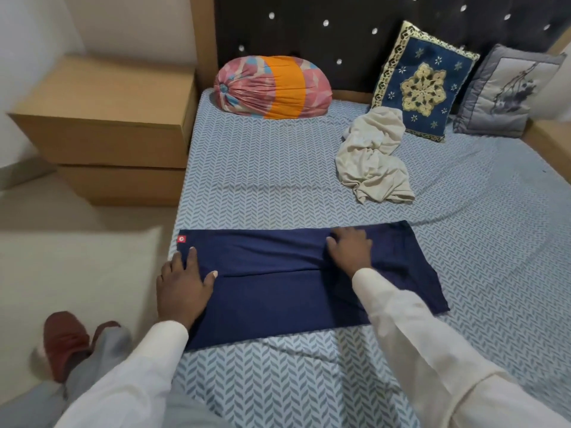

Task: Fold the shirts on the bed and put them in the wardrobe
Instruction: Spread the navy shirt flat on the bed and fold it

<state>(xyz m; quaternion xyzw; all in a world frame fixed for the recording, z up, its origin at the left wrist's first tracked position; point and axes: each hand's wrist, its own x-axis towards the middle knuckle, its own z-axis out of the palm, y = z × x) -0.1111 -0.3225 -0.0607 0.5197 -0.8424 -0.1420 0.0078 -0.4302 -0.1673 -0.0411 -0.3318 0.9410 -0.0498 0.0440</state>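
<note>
A navy blue shirt lies folded into a long flat band across the near part of the bed, a small red tag at its far left corner. My left hand presses flat on the shirt's left end at the bed's edge, fingers straight. Over the shirt's right half, my right hand rests palm down with fingers spread. A crumpled cream shirt sits farther back on the bed, apart from both hands. No wardrobe is in view.
A round pink and orange bolster and two cushions, blue and grey, lean on the dark headboard. A brown bedside cabinet stands left of the bed. My slippered foot is on the floor.
</note>
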